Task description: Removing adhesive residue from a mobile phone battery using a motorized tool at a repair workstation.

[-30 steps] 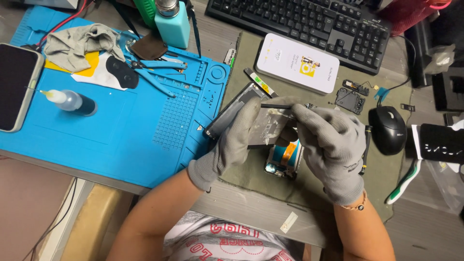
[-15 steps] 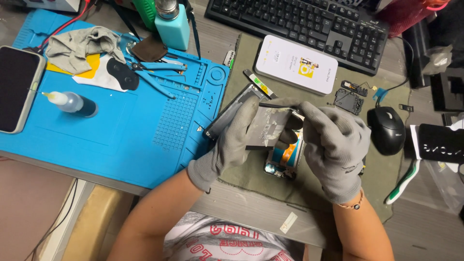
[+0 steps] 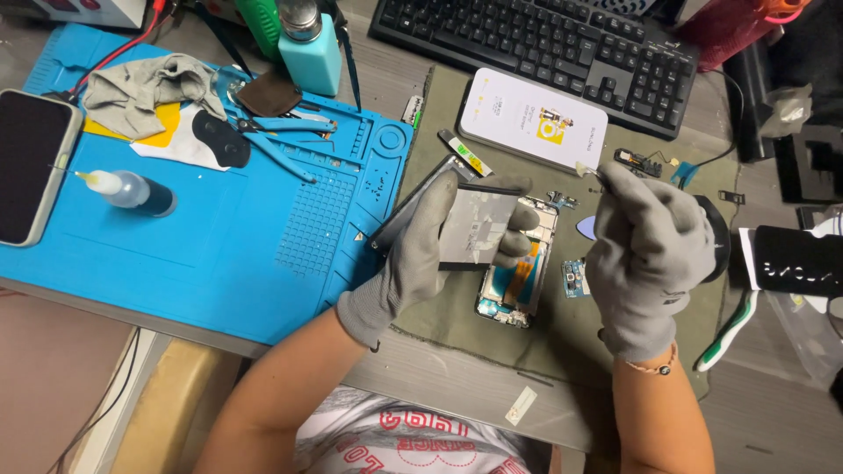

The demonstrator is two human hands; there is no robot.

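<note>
While left hand (image 3: 413,254) grips battery (image 3: 474,228), white box (image 3: 531,118) (yellow-labelled) lies behind.

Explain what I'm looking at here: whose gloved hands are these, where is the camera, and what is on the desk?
The camera sits on a person's head and looks down at their own two hands, both in grey gloves. The left hand holds a thin flat panel, tilted up over an opened phone body lying on a green mat. The right hand is closed beside it; what its fingers hold is too small to tell. To the left lies a blue work mat with blue pliers, a small dropper bottle and a grey cloth. A black keyboard lies beyond.
</note>
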